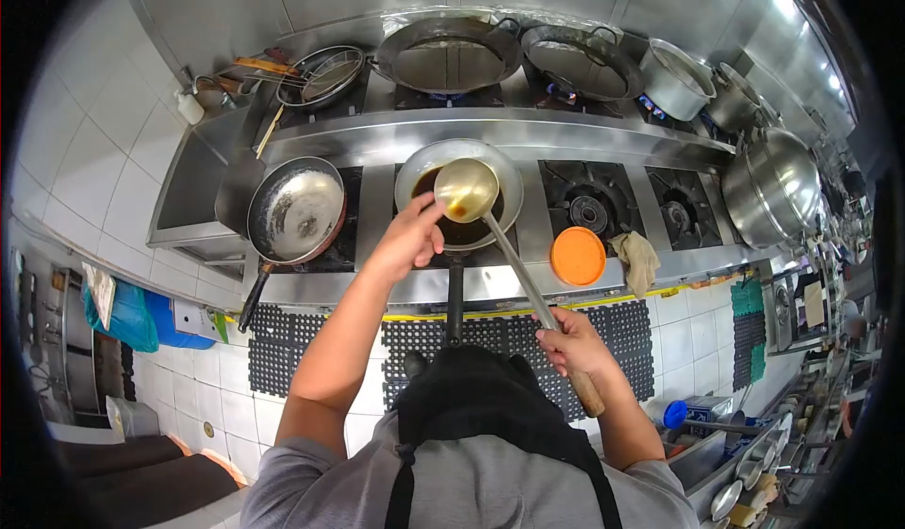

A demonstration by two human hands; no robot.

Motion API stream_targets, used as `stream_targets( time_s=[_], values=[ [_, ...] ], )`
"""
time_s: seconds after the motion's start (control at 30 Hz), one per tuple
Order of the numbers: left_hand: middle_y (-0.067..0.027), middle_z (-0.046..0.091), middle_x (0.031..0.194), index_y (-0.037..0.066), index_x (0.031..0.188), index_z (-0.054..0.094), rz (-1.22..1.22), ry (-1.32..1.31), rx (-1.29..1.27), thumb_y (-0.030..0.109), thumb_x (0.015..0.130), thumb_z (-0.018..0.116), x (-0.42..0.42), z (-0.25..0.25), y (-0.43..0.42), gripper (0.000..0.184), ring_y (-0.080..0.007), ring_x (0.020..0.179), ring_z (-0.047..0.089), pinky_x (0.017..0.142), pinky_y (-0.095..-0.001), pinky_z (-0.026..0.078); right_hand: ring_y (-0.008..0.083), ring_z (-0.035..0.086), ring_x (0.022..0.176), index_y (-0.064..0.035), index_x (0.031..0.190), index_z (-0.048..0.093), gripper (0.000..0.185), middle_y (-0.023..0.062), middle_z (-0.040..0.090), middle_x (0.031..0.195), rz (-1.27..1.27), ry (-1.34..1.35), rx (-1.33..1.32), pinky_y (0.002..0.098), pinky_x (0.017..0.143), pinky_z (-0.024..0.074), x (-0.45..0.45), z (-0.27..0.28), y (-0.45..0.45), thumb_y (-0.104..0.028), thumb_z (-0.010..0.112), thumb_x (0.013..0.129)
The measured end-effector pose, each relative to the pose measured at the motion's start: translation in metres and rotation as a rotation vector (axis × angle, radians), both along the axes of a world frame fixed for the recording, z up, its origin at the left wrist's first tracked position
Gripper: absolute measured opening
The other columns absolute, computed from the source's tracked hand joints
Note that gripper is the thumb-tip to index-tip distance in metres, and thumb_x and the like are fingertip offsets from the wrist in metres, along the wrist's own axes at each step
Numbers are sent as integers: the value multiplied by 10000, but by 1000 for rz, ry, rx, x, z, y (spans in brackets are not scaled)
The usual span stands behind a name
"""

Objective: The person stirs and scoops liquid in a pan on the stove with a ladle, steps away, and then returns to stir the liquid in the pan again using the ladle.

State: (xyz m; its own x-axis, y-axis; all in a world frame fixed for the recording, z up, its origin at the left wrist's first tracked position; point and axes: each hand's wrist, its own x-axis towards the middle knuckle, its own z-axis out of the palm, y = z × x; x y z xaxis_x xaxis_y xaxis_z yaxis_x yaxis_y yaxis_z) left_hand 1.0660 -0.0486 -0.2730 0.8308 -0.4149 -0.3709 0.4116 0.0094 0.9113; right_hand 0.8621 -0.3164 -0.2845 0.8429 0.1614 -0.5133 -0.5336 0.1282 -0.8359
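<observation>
My right hand (572, 342) is wrapped round the long handle of a ladle (514, 263), near its wooden end. The ladle's large round bowl, with a little brown liquid in it, hangs over a frying pan (406, 178) that holds dark brown sauce (426, 186). My left hand (411, 237) is beside the ladle bowl. Its index finger reaches to the bowl's left edge, and the other fingers are loosely bent with nothing in them. Whether the fingertip touches the bowl, I cannot tell. The pan's black handle (455, 298) points towards me.
Left on the stove sits another frying pan (300, 210). To the right are an orange lid (578, 256), a cloth (636, 263) and bare burners (589, 210). Large woks (448, 86) and a pot (677, 109) line the back ledge. A big steel bowl (768, 190) stands far right.
</observation>
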Motion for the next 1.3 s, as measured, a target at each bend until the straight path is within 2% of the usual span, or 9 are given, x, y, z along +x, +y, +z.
stream_targets(
  time_s=[0.1, 0.23, 0.63, 0.9, 0.97, 1.0, 1.03, 1.1, 1.3],
  values=[
    [-58, 515, 613, 85, 1462, 368, -43, 406, -668, 556, 991, 441, 4, -17, 18, 671, -101, 370, 341, 362, -227, 257, 77, 410, 425, 1, 1224, 517, 322, -7, 441, 613, -17, 11, 63, 259, 349, 389, 1, -5, -2, -41, 593, 914],
    [-58, 494, 636, 76, 1369, 468, -91, 501, -947, 678, 954, 362, -4, -33, 22, 738, -111, 372, 309, 380, -254, 250, 75, 409, 429, 4, 1227, 512, 324, -10, 444, 626, -31, 16, 101, 257, 356, 389, 1, -8, -4, -38, 585, 914],
    [-81, 481, 591, 121, 1570, 17, -591, 440, -1450, 856, 849, 158, -98, 79, -7, 1039, -140, 380, 315, 400, -300, 272, 65, 406, 443, -16, 1199, 522, 295, -7, 450, 655, -82, 99, 147, 250, 366, 380, 1, -10, -4, -27, 594, 913],
    [-12, 499, 553, -133, 1466, 76, -1143, 369, -1574, 982, 625, 328, -154, 124, -3, 1420, -44, 379, 396, 352, -195, 269, 65, 410, 455, 2, 1208, 508, 302, -6, 455, 673, -107, 133, 218, 242, 363, 385, 5, -10, -7, -19, 585, 916],
    [-307, 636, 1048, -281, 1368, 218, -1169, 477, -1429, 820, 811, 465, -149, 162, 6, 1258, -32, 434, 348, 347, -208, 222, 64, 408, 453, -4, 1207, 512, 300, -9, 453, 669, -118, 160, 219, 240, 362, 383, 5, -10, -7, -28, 589, 919],
    [-85, 566, 695, -301, 1338, 238, -1232, 485, -1104, 821, 805, 459, -136, 184, 15, 1262, -22, 421, 321, 356, -203, 219, 63, 404, 450, -6, 1205, 515, 297, -11, 452, 666, -117, 147, 198, 239, 362, 379, 7, -10, -8, -30, 591, 918],
    [-85, 566, 695, -301, 1338, 238, -1216, 490, -1109, 821, 805, 459, -145, 175, 11, 1262, -22, 421, 321, 356, -203, 219, 63, 401, 447, -7, 1203, 518, 295, -13, 450, 663, -115, 135, 177, 238, 361, 375, 8, -9, -7, -31, 592, 918],
    [9, 440, 613, -310, 1318, 256, -1139, 426, -1795, 804, 799, 498, -170, 152, -6, 1252, -11, 421, 312, 356, -201, 213, 62, 392, 439, -6, 1199, 520, 296, -17, 444, 657, -117, 161, 174, 238, 358, 366, 9, -7, -5, -33, 597, 915],
    [19, 428, 603, -301, 1308, 282, -1125, 365, -1757, 811, 791, 502, -164, 153, -3, 1246, -7, 423, 326, 355, -194, 228, 47, 390, 434, -22, 1203, 542, 285, -23, 445, 658, -114, 145, 150, 227, 349, 348, 14, -6, -5, -56, 596, 926]
  ],
)
